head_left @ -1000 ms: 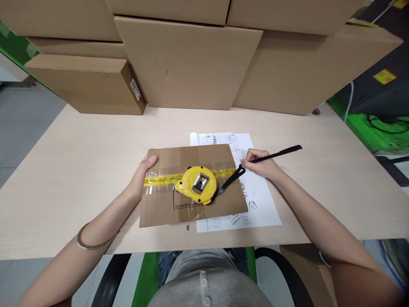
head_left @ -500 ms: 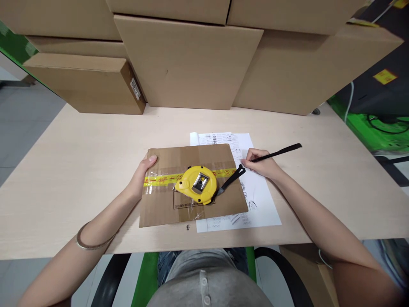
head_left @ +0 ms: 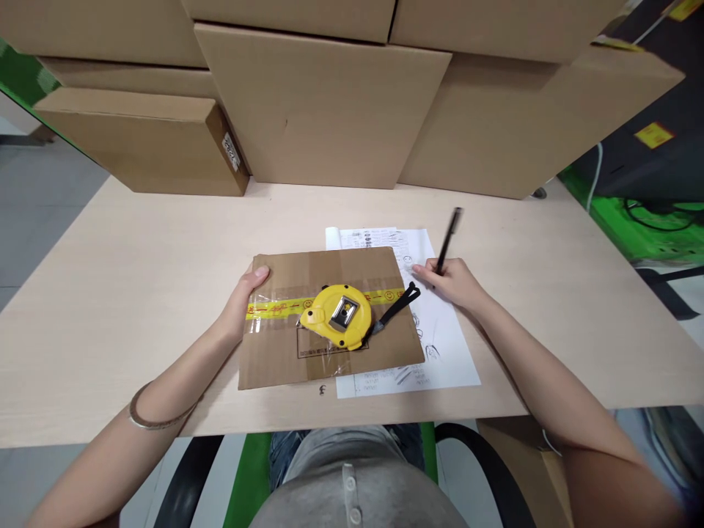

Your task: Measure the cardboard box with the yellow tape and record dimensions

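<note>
A flat cardboard package point(head_left: 286, 352) with a strip of yellow tape lies on the table in front of me. A yellow tape measure point(head_left: 339, 316) with a black wrist strap rests on top of it. My left hand point(head_left: 245, 301) grips the package's left edge, thumb on top. To the right, my right hand point(head_left: 452, 282) is closed around a black pen point(head_left: 447, 238) that points up and away. The hand rests on a printed white sheet point(head_left: 440, 345) partly tucked under the package.
Large cardboard boxes point(head_left: 324, 110) are stacked along the back of the light wooden table point(head_left: 137, 249). A smaller box point(head_left: 137, 147) sits at the back left. Green floor and black cables show at the right. A chair edge is under the table's front.
The pen in my right hand has swung from lying nearly level, pointing right, to standing upright and tilted away. My left hand, the package and the tape measure have not moved.
</note>
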